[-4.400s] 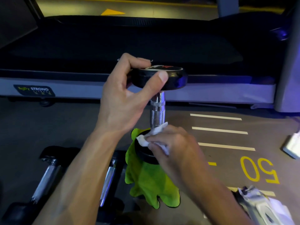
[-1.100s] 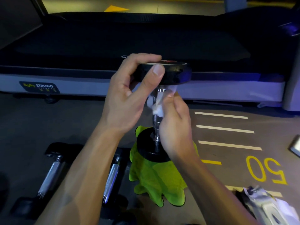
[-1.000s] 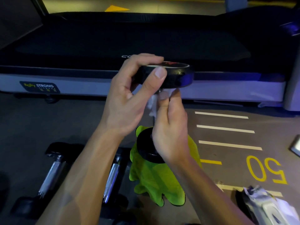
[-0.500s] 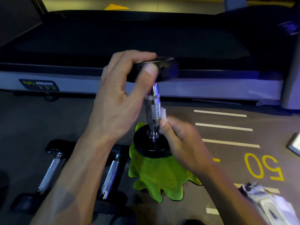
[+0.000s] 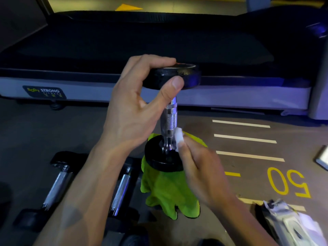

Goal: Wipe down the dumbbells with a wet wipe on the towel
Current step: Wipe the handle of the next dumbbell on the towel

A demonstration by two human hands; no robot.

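A black dumbbell with a knurled chrome handle (image 5: 169, 119) stands upright on its lower head on a lime-green towel (image 5: 165, 190) spread on the floor. My left hand (image 5: 134, 107) grips the rim of the top head between thumb and fingers. My right hand (image 5: 198, 164) pinches a white wet wipe (image 5: 178, 138) against the base of the handle, just above the lower head. Part of that lower head is hidden by my right hand.
Two more dumbbells (image 5: 56, 187) (image 5: 122, 189) lie on the floor left of the towel. A wet-wipe packet (image 5: 291, 224) sits at the lower right. A treadmill deck (image 5: 124, 43) spans the back. Yellow floor markings (image 5: 287, 181) lie to the right.
My right hand, with the wipe, slid down the handle from just under the top head to its base. The left hand kept its grip on the top head.
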